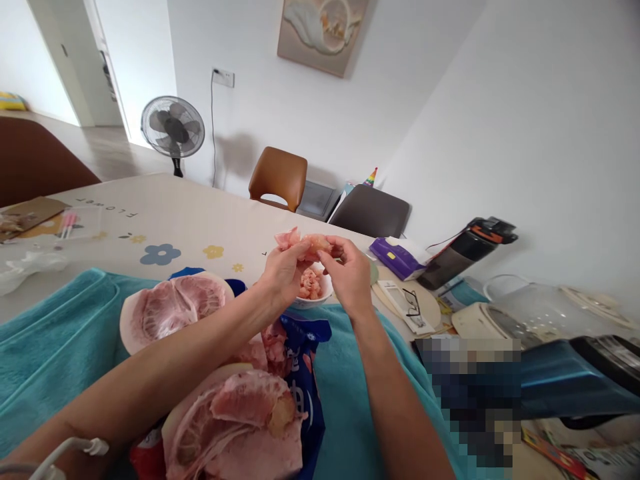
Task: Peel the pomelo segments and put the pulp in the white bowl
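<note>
Closest to the camera, a hollowed pomelo rind (240, 427), pink inside, is lying open side up on a blue plastic bag (306, 373). The bag is resting on a teal towel (55, 333) that is covering the near part of the table. A second emptied rind (173, 310) is sitting just beyond the first, to the left, also on the towel and partly on the bag.

Both forearms are reaching out over these rinds. The left hand (285, 270) and the right hand (350, 273) are meeting in the middle, fingers curled in, and together they are gripping a pomelo segment (307, 243) from either end, thumbs on top. The segment is being held in the air, directly above a white bowl (323, 295) which is standing at the far edge of the towel and is holding pieces of peeled pink flesh (311, 283).

To the right of the bowl, a pair of glasses (413, 303) is lying on a booklet, with a purple tissue pack (397, 259) just behind it and a black flask (467, 250) lying on its side farther right.

Beyond the hands, a cream tablecloth (200, 213) printed with flowers is stretching away. A brown chair (279, 177) and a dark chair (373, 212) are standing at the far side of the table, a fan (173, 128) is standing on the floor to the left, and a painting (323, 30) is hanging on the wall
</note>
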Demonstrator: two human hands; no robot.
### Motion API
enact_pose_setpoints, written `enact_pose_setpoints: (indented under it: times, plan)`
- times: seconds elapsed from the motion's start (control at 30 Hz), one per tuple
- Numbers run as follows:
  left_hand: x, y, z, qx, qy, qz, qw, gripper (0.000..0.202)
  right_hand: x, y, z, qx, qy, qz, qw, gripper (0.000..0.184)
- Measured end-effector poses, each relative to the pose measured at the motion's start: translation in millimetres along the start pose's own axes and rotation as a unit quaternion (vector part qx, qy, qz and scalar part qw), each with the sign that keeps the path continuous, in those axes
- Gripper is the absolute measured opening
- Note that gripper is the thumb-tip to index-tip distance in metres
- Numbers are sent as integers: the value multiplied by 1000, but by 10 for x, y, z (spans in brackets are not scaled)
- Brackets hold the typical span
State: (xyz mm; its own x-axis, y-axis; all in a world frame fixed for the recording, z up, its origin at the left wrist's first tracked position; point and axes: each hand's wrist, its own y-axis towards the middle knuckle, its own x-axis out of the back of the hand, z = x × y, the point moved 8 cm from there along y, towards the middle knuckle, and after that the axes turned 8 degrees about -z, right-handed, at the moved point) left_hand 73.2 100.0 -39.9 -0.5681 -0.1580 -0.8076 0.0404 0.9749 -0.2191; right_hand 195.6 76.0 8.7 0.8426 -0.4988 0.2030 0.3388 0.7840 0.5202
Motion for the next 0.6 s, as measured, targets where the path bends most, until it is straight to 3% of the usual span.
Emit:
enact_pose_setpoints:
  times: [0.17, 0.3, 0.4, 0.6]
  plan:
    - [-37, -47, 53, 51, 24, 24, 998, 16, 24, -3, -15, 13, 5, -22, 1000, 21]
    - [-77, -57, 70, 52, 36, 49, 997, 13, 13, 1, -17, 7, -12, -8, 1000, 19]
    - [-100, -46, 79, 37, 38, 63, 997, 20, 2, -8, -41, -25, 7, 2, 1000, 16]
    - [-16, 5, 67, 8, 27, 21, 999, 29, -73, -43, -128, -130, 115, 34, 984, 10]
